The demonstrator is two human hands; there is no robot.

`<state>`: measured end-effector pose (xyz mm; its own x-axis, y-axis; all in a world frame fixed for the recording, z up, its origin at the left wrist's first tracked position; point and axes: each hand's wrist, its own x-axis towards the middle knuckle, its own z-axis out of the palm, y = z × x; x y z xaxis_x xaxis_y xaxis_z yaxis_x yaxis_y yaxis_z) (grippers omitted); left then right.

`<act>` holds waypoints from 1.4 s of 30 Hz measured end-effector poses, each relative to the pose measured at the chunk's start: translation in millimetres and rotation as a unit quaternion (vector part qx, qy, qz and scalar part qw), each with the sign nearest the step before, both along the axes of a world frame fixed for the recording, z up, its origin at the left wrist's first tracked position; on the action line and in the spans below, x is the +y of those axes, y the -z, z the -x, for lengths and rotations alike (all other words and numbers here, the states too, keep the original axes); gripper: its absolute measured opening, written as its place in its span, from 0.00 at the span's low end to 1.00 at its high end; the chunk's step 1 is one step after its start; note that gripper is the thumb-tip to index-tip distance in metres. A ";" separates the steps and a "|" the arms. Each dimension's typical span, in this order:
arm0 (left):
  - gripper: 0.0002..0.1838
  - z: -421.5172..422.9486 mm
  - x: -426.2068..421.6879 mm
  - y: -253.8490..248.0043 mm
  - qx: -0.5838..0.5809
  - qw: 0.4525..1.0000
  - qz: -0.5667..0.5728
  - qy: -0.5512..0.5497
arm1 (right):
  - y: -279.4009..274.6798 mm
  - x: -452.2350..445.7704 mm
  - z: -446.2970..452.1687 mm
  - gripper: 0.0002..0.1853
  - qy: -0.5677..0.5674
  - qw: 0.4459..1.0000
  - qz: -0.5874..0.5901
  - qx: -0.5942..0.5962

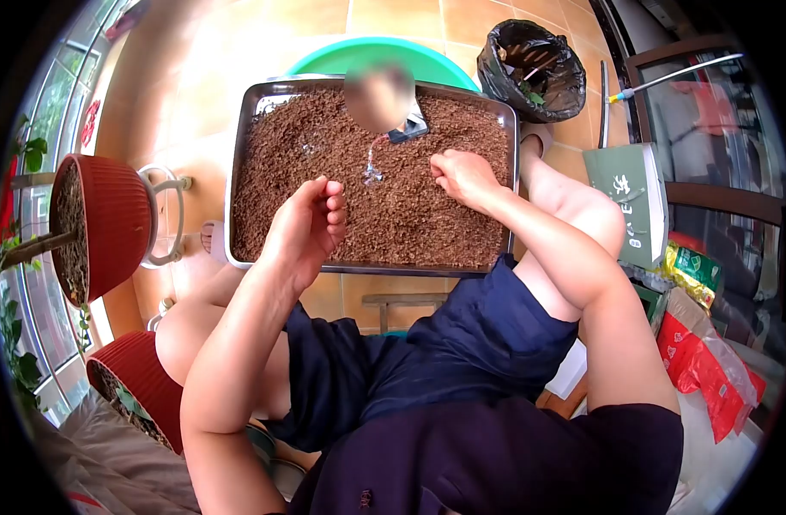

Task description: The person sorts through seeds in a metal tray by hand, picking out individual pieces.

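A metal tray (231,197) full of loose brown crumbly growing medium (384,227) lies in front of my knees. My left hand (311,219) is over its left front part, fingers curled in and thumb against them; anything inside is hidden. Above the right part is my right hand (466,180), back up, fingertips pinched together; I cannot make out anything between them. A small shiny, whitish piece (372,174) sits on the medium between the hands. Behind it lies a small packet (410,129), partly covered by a blurred patch.
A green basin (376,50) is behind the tray. At the back right stands a bin lined with a black bag (535,73). Red plant pots (110,227) are on the left. A dark green box (625,202) and a red plastic bag (702,369) are on the right.
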<state>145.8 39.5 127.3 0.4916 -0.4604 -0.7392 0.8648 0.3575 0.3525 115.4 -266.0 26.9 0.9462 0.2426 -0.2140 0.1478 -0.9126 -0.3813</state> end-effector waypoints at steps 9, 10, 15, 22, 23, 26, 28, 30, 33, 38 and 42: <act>0.12 -1.2 -7.8 -5.4 -0.004 1.000 -0.017 0.002 | -25.5 6.9 6.4 0.08 -0.022 0.994 0.028 0.107; 0.12 -0.7 -8.6 -5.1 -0.004 1.000 -0.015 0.006 | -20.5 6.5 5.6 0.08 -0.024 0.994 0.044 0.094; 0.12 3.4 -9.2 -3.9 -0.004 1.000 -0.018 0.014 | -16.7 7.8 0.3 0.11 -0.010 1.000 0.023 0.009; 0.12 2.0 -2.7 -6.2 -0.008 1.000 -0.019 0.015 | 2.3 9.6 3.4 0.06 -0.028 0.997 0.052 0.044; 0.12 0.8 -1.8 -7.7 -0.010 1.000 -0.020 0.011 | 2.2 8.7 2.2 0.05 -0.026 0.998 0.039 0.050; 0.12 -1.4 1.3 -10.0 -0.014 1.000 -0.020 0.003 | -14.7 4.8 -3.7 0.06 0.007 0.992 0.048 0.113; 0.12 -1.4 0.2 -10.6 -0.016 1.000 -0.020 0.003 | -15.1 -4.2 -6.2 0.08 0.026 0.984 0.072 0.162; 0.12 -1.2 -2.3 -11.9 -0.016 1.000 -0.022 0.007 | -14.9 -3.7 -7.3 0.09 0.062 0.990 0.045 0.118; 0.12 0.0 -5.1 -8.5 -0.014 1.000 -0.020 0.013 | -5.0 7.4 -13.1 0.13 0.116 0.991 0.007 0.069; 0.12 1.7 -4.4 -3.2 -0.010 1.000 -0.008 0.027 | 16.2 15.3 -12.2 0.10 0.109 0.994 0.013 0.028; 0.12 -1.2 0.3 -3.6 -0.013 0.999 -0.029 0.021 | -1.1 14.9 -13.9 0.07 0.159 0.970 -0.099 0.152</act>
